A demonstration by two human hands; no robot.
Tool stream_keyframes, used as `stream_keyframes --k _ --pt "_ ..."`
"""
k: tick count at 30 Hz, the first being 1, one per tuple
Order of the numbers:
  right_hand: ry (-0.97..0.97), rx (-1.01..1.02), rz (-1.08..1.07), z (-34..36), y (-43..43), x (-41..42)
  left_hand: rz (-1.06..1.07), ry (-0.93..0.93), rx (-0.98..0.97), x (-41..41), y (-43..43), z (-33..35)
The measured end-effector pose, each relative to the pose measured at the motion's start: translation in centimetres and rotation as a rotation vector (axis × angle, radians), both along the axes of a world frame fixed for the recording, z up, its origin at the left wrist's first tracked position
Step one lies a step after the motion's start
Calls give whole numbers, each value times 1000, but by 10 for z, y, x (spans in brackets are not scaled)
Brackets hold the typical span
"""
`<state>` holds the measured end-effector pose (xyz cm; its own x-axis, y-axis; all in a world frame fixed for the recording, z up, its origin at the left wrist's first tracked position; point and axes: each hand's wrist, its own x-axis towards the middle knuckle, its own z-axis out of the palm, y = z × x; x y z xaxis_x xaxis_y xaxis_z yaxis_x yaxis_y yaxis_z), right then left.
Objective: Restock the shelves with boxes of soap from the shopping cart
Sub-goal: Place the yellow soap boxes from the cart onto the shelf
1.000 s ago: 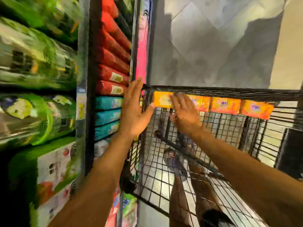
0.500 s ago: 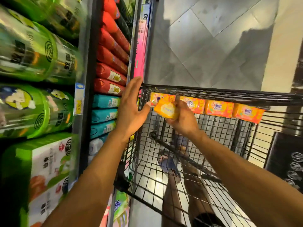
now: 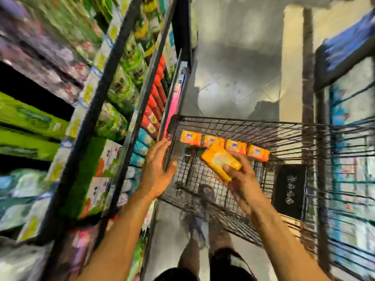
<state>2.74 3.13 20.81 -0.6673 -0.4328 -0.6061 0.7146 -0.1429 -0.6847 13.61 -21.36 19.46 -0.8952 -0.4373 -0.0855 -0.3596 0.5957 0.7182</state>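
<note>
The frame is blurred by motion, yet the main things read clearly. Right of centre, the right hand [image 3: 242, 179] has its grip closed around a yellow soap box [image 3: 220, 162], fingers wrapped over its lower end, the box tilted with its upper end toward the upper left. It is held above the wire cart [image 3: 284, 136], which fills the middle and right of the frame. Along the cart's far wall, just above the held box, four orange soap boxes [image 3: 224, 144] stand in a row side by side, touching or nearly so; the held box overlaps the second of them in the picture. The left hand [image 3: 155, 171] is at centre, its grip spread wide, fingers stretched toward the upper right, holding nothing; it is at the cart's left rim, though whether it touches the wire cannot be told. The shelves [image 3: 113, 110] fill the left half of the frame, stacked with green packs, red packs [image 3: 153, 110] and teal packs [image 3: 142, 145], all smeared. Grey floor tiles [image 3: 233, 74] show at upper centre. The person's legs appear at bottom centre, below the cart.
</note>
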Motion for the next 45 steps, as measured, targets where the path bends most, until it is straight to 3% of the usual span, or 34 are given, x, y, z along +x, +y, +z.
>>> stream_keyframes --k 7,16,23,34,45 --pt "266 174 75 75 34 85 55 60 -109 134 59 81" --pt "475 27 473 128 72 185 422 32 -294 322 169 125" --pt "451 -108 781 157 91 309 762 -78 -336 488 279 142" --pt "561 -272 1246 169 92 561 1226 -276 -409 750 424 157" --pt "638 -358 1338 203 122 856 1350 -283 -480 1012 482 189"
